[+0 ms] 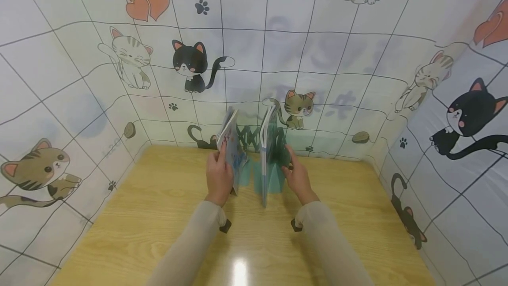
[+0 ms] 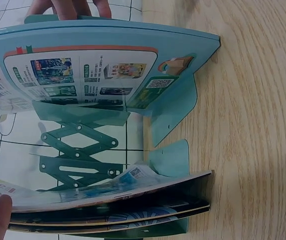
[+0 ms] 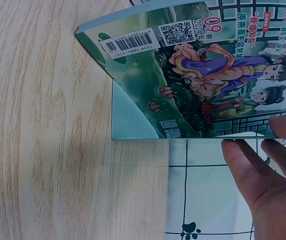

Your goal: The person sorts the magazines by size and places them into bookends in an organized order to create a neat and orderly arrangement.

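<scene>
A teal metal bookend (image 2: 77, 155) with a crossed lattice middle stands on the table between two upright groups of magazines. My left hand (image 1: 219, 178) holds the left magazines (image 2: 107, 200), its thumb on the inner cover in the left wrist view. These magazines tilt slightly and fan apart at the bottom. On the other side, my right hand (image 1: 298, 180) grips the far edge of the right magazine (image 3: 198, 75), which has an illustrated green cover. That hand's fingers (image 3: 243, 165) touch the edge; what lies behind it is hidden. A light blue back cover (image 2: 102, 35) faces inward.
Under everything lies a light wood-grain table (image 1: 166, 233). Behind it and at both sides hang white tiled-pattern sheets (image 1: 246, 47) printed with cats, hearts and paws. Flat teal base plates (image 2: 178, 112) of the bookend rest on the tabletop.
</scene>
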### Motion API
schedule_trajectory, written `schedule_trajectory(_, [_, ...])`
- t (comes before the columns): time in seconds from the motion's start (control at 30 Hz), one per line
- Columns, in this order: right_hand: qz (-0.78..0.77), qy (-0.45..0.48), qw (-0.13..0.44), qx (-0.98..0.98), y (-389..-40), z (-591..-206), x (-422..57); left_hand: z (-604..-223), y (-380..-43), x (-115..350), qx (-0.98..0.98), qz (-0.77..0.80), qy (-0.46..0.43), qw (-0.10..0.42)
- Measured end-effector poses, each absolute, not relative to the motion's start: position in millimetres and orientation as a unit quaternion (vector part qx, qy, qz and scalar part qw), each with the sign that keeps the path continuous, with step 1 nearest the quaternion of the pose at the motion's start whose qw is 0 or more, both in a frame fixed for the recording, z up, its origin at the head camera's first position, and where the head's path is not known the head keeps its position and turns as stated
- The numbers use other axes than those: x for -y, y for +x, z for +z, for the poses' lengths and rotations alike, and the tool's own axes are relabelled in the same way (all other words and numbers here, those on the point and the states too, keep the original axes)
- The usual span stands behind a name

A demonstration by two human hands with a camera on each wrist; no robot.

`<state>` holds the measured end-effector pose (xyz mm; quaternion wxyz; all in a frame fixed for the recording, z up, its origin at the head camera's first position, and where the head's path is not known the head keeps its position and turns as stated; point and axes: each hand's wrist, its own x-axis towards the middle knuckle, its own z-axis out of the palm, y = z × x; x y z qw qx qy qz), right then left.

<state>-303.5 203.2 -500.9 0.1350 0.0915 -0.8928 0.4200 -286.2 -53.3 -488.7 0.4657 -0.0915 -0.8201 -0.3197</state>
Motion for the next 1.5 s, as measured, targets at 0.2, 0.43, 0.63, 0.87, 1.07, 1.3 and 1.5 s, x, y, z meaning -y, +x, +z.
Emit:
schedule_trajectory(0.2, [0.426,0.083,0.120,0.893,-304.2,-500.0,-202.2,-486.4,-287.2,53.5,0.821,-0.319,-0.087,0.466])
schedule_trajectory(0.43, [0.427,0.081,0.123,0.892,-304.2,-499.7,-201.5,-486.6,-288.8,54.0,0.828,-0.323,-0.075,0.452])
schedule_trajectory(0.63, [0.424,0.086,0.131,0.892,-304.0,-500.1,-201.8,-487.0,-291.2,55.2,0.830,-0.316,-0.077,0.453])
schedule_trajectory(0.87, [0.427,0.079,0.122,0.892,-304.4,-500.2,-201.8,-488.3,-294.5,58.3,0.833,-0.311,-0.077,0.450])
schedule_trajectory(1.07, [0.420,0.095,0.136,0.892,-304.3,-501.9,-203.1,-488.0,-295.8,59.9,0.832,-0.303,-0.091,0.455])
schedule_trajectory(1.3, [0.411,0.105,0.147,0.893,-304.7,-503.5,-203.7,-487.9,-294.8,60.3,0.828,-0.303,-0.100,0.460])
schedule_trajectory(1.5, [0.414,0.101,0.144,0.893,-304.3,-503.4,-203.2,-492.3,-295.1,61.4,0.828,-0.314,-0.119,0.449])
